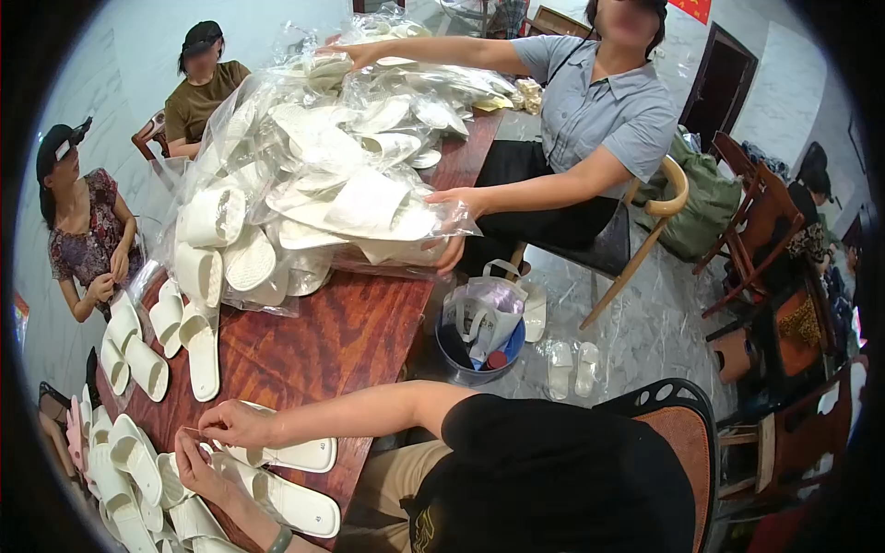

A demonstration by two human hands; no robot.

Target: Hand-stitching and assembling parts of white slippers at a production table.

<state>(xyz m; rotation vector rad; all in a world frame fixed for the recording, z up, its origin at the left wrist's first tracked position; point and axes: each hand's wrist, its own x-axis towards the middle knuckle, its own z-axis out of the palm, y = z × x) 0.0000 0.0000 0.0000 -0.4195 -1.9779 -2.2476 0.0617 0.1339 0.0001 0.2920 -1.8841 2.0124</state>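
My left hand (pixel 200 465), with a bangle on its wrist, and my right hand (pixel 238 424) meet above the table's near-left corner. Both pinch with fingertips close together; what they hold, if anything, is too small to make out. Beneath and beside them lie a white slipper (pixel 309 510) and another white slipper (pixel 313 455), soles pointing toward me. A pile of white slippers (pixel 138 461) spreads to the left of my hands. Farther up, several loose slippers (pixel 200 355) rest on the reddish wooden table (pixel 313 336).
Clear bags of white slippers (pixel 323 157) heap over the far table. A co-worker (pixel 599 111) in grey-blue grips a bag there; two people (pixel 203 88) are at the far left. A blue bucket (pixel 479 336), wooden chair (pixel 645 212) and bagged slippers (pixel 572 369) stand right of the table.
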